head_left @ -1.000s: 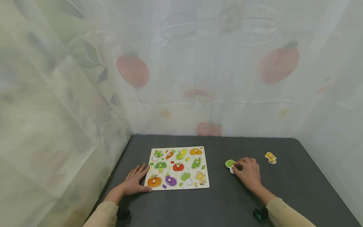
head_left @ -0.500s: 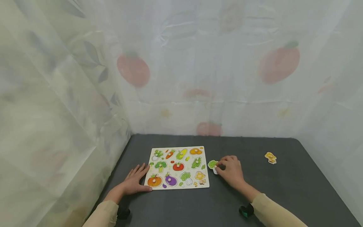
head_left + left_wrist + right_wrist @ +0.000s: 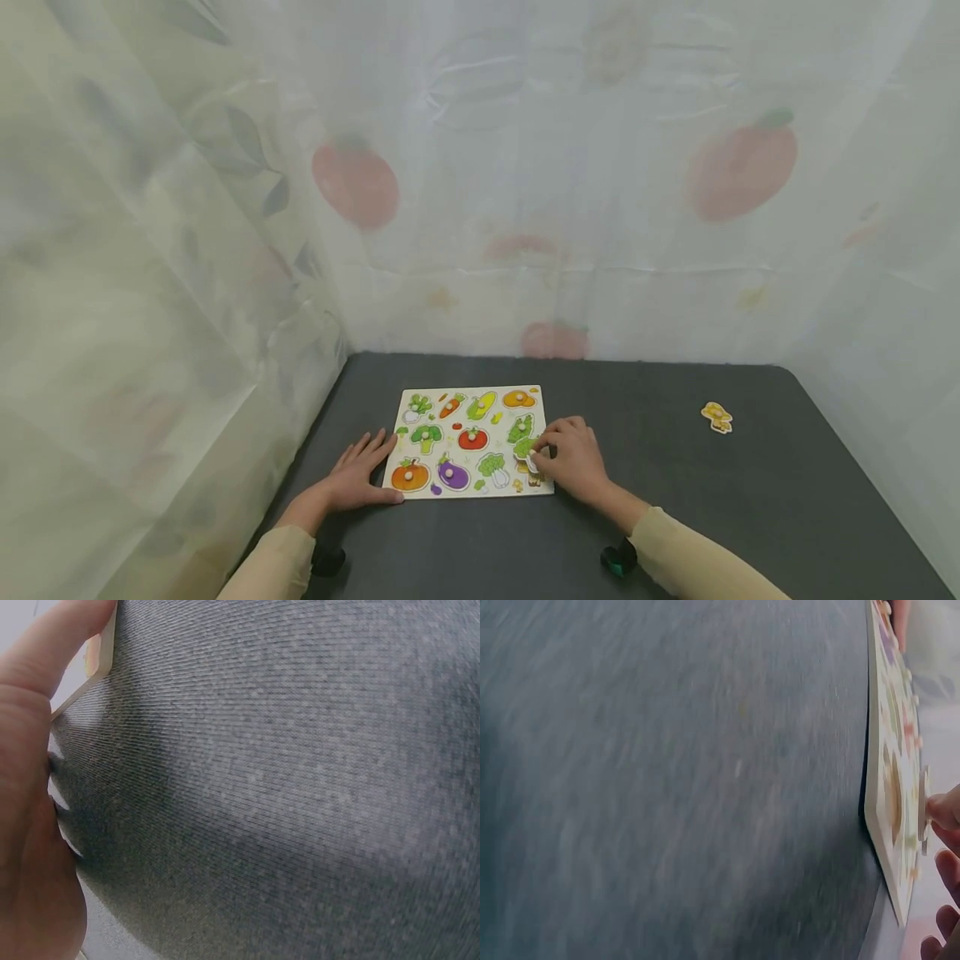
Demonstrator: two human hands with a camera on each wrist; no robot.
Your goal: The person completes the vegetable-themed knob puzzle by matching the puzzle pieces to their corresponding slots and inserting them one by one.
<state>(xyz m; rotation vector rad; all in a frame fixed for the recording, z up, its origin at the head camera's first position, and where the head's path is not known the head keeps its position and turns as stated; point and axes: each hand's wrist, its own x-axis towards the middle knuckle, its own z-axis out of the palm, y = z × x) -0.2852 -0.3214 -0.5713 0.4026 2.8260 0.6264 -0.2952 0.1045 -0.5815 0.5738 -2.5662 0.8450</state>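
Note:
A wooden vegetable puzzle board [image 3: 480, 489] lies flat on the dark table, with knobbed pieces such as the tomato [image 3: 473, 439] and eggplant [image 3: 453, 472] set in it. My left hand [image 3: 356, 477] rests at its left edge with fingers spread, the thumb on the near corner. Between thumb and fingers my right hand [image 3: 576, 458] pinches a green leafy cabbage puzzle piece [image 3: 524, 451] by its knob. In the right wrist view that piece [image 3: 925, 810] hangs just above the board's surface. It partly covers the printed mushroom spot.
A yellow mushroom puzzle piece [image 3: 717, 417] lies alone on the right of the table [image 3: 660, 392]. Printed plastic curtains [image 3: 555, 208] enclose the table at the back and both sides.
My right hand has carried the cabbage piece leftward from the table at the right to over the board's right side. The left hand and mushroom piece have stayed put.

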